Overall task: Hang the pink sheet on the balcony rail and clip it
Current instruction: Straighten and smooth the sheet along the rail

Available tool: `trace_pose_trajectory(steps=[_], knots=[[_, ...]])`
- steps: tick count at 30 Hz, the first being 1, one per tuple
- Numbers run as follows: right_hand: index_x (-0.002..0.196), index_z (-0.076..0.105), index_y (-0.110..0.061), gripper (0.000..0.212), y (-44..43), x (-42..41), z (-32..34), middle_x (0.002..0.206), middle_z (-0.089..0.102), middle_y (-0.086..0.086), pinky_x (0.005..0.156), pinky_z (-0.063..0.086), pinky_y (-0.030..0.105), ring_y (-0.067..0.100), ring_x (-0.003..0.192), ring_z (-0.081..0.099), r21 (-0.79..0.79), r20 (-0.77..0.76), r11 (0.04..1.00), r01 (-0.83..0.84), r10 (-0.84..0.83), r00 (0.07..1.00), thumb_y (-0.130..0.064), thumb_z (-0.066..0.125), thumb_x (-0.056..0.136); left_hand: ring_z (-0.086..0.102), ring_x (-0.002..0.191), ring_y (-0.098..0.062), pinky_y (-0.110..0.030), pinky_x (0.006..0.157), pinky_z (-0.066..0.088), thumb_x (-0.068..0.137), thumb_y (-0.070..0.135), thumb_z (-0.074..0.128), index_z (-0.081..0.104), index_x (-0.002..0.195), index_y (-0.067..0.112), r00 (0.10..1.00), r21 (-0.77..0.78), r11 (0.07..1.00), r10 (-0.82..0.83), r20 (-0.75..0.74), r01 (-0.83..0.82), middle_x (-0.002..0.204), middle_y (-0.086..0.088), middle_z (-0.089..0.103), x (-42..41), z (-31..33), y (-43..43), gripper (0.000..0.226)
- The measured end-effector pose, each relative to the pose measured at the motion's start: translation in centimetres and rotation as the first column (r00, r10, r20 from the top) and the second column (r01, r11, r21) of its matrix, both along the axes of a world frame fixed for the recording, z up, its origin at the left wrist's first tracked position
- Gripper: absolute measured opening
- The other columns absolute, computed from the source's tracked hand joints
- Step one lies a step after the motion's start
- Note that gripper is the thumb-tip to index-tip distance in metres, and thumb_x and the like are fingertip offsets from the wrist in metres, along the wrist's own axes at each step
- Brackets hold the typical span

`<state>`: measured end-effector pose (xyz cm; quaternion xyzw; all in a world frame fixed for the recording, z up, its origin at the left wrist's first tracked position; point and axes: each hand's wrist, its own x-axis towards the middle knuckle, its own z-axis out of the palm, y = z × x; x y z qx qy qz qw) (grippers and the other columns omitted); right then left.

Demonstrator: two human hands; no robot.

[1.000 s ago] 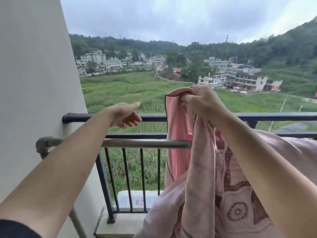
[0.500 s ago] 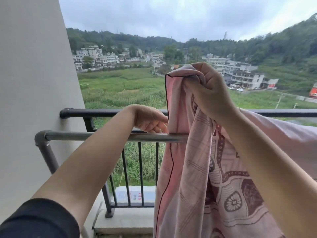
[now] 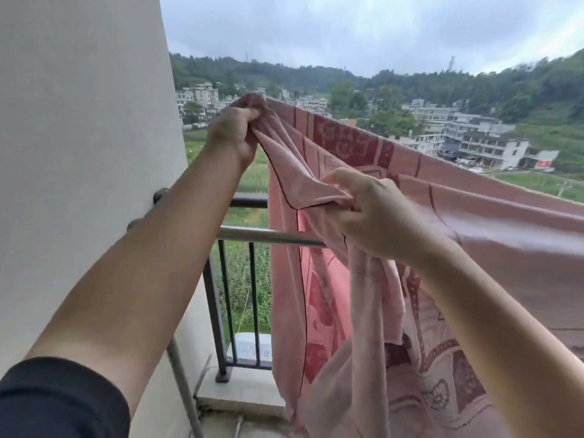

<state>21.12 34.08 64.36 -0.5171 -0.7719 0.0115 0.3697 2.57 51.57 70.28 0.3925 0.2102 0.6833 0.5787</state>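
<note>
Both hands grip the sheet (image 3: 357,153) above the rail (image 3: 271,237) — left hand (image 3: 235,134) high, right hand (image 3: 369,210) lower — fingers closed on cloth.

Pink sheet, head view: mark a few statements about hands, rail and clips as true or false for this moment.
1. Both hands hold the pink sheet. True: the left hand and right hand each have a grip on it.
2. The left hand is lower than the right. False: it is higher.
3. A clip pins the sheet to the rail. False: no clip shows.
4. The silver rail is partly bare near the wall. True.
</note>
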Motion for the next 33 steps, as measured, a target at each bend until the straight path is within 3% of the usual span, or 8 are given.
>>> trace_pose_trajectory(steps=[4,7,11,16,18,20,23,33], knots=[[0.077,0.057,-0.029,0.02,-0.7,-3.3,-1.1,0.07,0.061,-0.009,0.056,0.047,0.025,0.012,0.063,0.057,-0.16,0.031,0.955,-0.249,0.257,0.966,-0.019,0.054,0.094,0.055,0.061,-0.024,-0.034,0.065,0.054,0.068,-0.027,0.024,0.037,0.067,0.013,0.98,0.001,1.0,0.012,0.199,-0.012,0.067,-0.01,0.044,-4.4,0.9,-2.6,0.042],[0.079,0.057,-0.027,0.019,-1.8,-5.9,-3.0,0.076,0.062,-0.007,0.058,0.048,0.029,0.013,0.063,0.055,-0.545,0.108,0.753,-0.37,0.5,0.859,-0.017,0.055,0.096,0.048,0.062,-0.022,-0.024,0.06,0.046,0.053,-0.006,0.034,0.037,0.068,0.015,0.979,-0.158,0.987,-0.005,-0.204,-0.028,0.068,-0.008,0.04,-8.2,-1.4,-4.2,0.026],[0.118,0.066,-0.029,0.027,-3.0,-8.3,-4.5,0.095,0.071,-0.016,0.087,0.054,0.03,0.001,0.085,0.066,-0.906,0.183,0.363,-0.219,0.801,0.571,-0.041,0.061,0.095,0.025,0.038,-0.006,-0.015,0.034,0.019,0.089,0.013,0.036,0.032,0.071,0.021,0.772,-0.463,0.884,-0.255,-0.582,-0.057,0.062,0.002,0.028,-12.4,-4.3,-6.0,0.02],[0.118,0.068,-0.027,0.03,-0.2,-7.0,-2.2,0.09,0.071,-0.01,0.056,0.054,0.019,0.003,0.065,0.066,-0.324,0.008,0.836,-0.442,0.47,0.883,-0.043,0.057,0.096,0.039,0.045,-0.011,-0.019,0.04,0.024,0.096,0.057,0.046,0.06,0.087,0.007,0.108,-0.249,0.871,-0.224,-0.969,-0.423,0.071,-0.006,0.065,-14.6,-6.5,-8.6,0.053],[0.123,0.064,-0.028,0.033,2.3,-6.2,-2.0,0.11,0.07,-0.004,0.073,0.06,0.03,0.009,0.085,0.067,-0.099,-0.041,0.961,-0.258,0.255,0.966,-0.045,0.052,0.098,0.06,0.065,-0.018,-0.024,0.052,0.037,0.093,0.067,0.038,0.066,0.092,0.006,0.004,-0.248,0.88,-0.27,-0.963,-0.405,0.083,-0.008,0.073,-14.1,-7.7,-9.8,0.067],[0.138,0.053,-0.025,0.05,4.7,-5.2,-3.2,0.134,0.058,0.003,0.099,0.05,0.042,0.019,0.117,0.058,-0.095,0.115,0.995,0.017,-0.006,0.993,-0.055,0.041,0.099,0.065,0.091,-0.022,-0.034,0.072,0.052,0.091,0.072,0.033,0.065,0.102,0.01,0.064,-0.288,0.89,-0.284,-0.957,-0.352,0.098,-0.007,0.071,-13.2,-9.5,-10.2,0.07],[0.133,0.055,-0.023,0.062,6.0,-4.4,-6.1,0.13,0.061,0.008,0.094,0.046,0.044,0.027,0.117,0.057,-0.176,0.362,0.948,0.263,-0.186,0.913,-0.064,0.023,0.099,0.06,0.109,-0.02,-0.044,0.093,0.05,0.09,0.073,0.037,0.059,0.122,0.021,0.284,-0.292,0.921,-0.217,-0.934,-0.258,0.116,-0.001,0.066,-10.8,-12.6,-10.3,0.065],[0.118,0.07,-0.022,0.036,5.6,-2.9,-9.2,0.109,0.073,0.001,0.083,0.049,0.041,0.028,0.098,0.064,0.257,0.206,0.958,0.124,-0.18,0.962,-0.04,0.044,0.103,0.06,0.068,-0.022,-0.032,0.069,0.051,0.092,0.035,0.066,0.071,0.064,0.02,0.777,-0.129,0.897,0.287,-0.56,-0.424,0.067,0.0,0.065,-9.5,-14.7,-10.2,0.033]])
